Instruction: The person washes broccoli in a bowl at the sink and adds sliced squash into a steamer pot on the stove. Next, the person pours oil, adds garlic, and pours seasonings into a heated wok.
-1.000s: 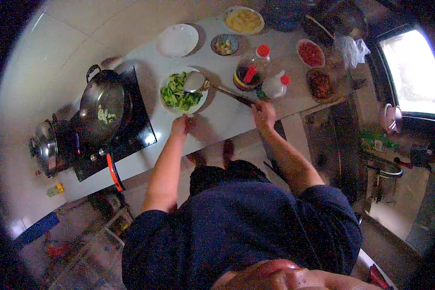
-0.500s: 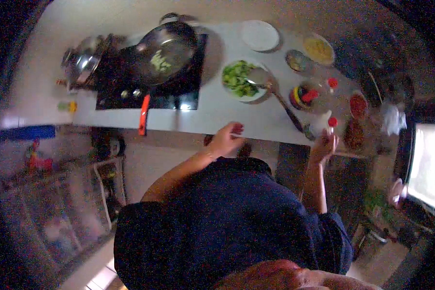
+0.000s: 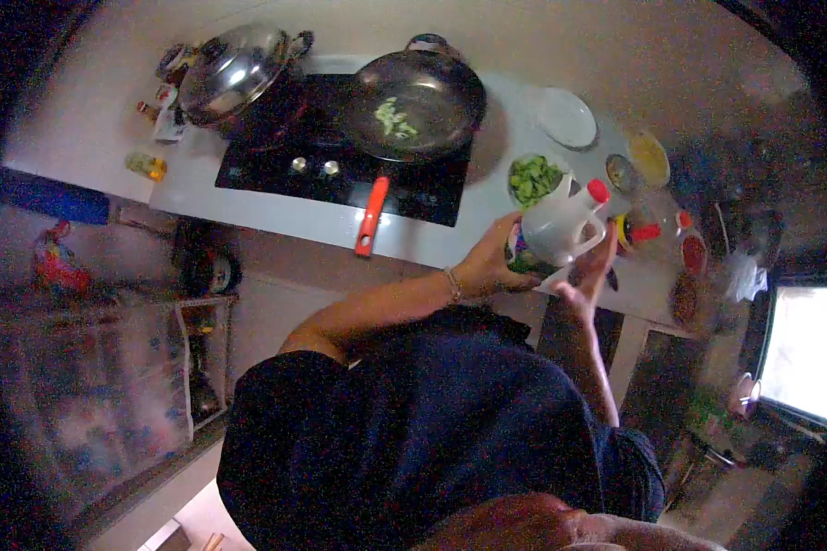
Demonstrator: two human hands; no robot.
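A translucent white plastic jug (image 3: 553, 230) with a red cap, a side handle and a printed label is up in front of my body, above the counter's front edge. My left hand (image 3: 492, 260) is wrapped round its lower left side. On the handle side, my right hand (image 3: 590, 278) has its fingers stretched out close against the jug; whether it touches is hard to tell. Behind the jug, a bowl of chopped green vegetables (image 3: 533, 179) is partly covered. A black wok (image 3: 450, 108) with an orange-red handle sits on the cooktop, with pale chopped pieces (image 3: 395, 119) inside.
A lidded steel pot (image 3: 234, 78) stands at the left of the black cooktop (image 3: 276, 184). To the right are a white plate (image 3: 568, 118), a dish of yellow food (image 3: 650, 158), a small bowl (image 3: 620, 173) and a red-capped jar (image 3: 646, 231). A yellow-capped bottle (image 3: 145, 166) lies far left.
The jug has come up off the counter towards my left. My left hand, free before, now grips it, and my right hand's fingers have straightened. The camera view has shifted left.
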